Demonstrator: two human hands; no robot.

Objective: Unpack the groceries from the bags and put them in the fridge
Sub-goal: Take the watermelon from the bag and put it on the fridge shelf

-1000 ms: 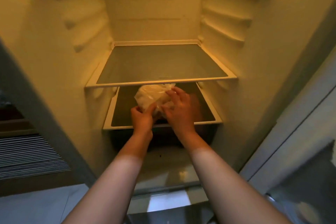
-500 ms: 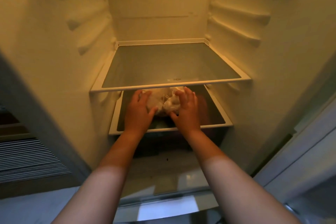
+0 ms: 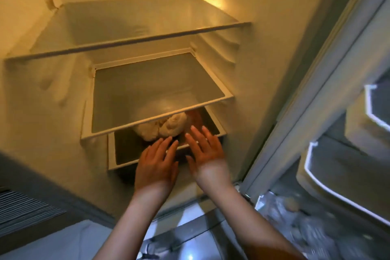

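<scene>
Both hands have let go. The left hand [image 3: 155,162] now hovers with fingers straight and spread, holding nothing, its fingertips just short of the bag; the right hand [image 3: 207,150], at its 3 o'clock side, is equally flat and empty, fingers fanned toward 11 o'clock. Half a second ago both hands were cupped round the crumpled, translucent white plastic bag of groceries [image 3: 162,126]; they have since drawn back toward 6 o'clock, clear of it.

The bag lies on the lowest white-framed glass shelf [image 3: 120,154], towards that shelf's back, at 12 o'clock from the hands, and partly under the front edge of the middle white-framed glass shelf [image 3: 156,91], through which its upper part shows dimly. Something reddish sits at the bag's 2 o'clock side; what it is cannot be told.

Farther out, the top glass shelf [image 3: 135,21] spans the cream-walled fridge interior [image 3: 42,91], and the open fridge door [image 3: 346,112] with its white-rimmed bins stands at 3 o'clock.

Judging from this, one item is stowed and released, so the likely next step is to go back to the bags for more groceries. The bag looks soft and slumped, so it seems unlikely to roll.
</scene>
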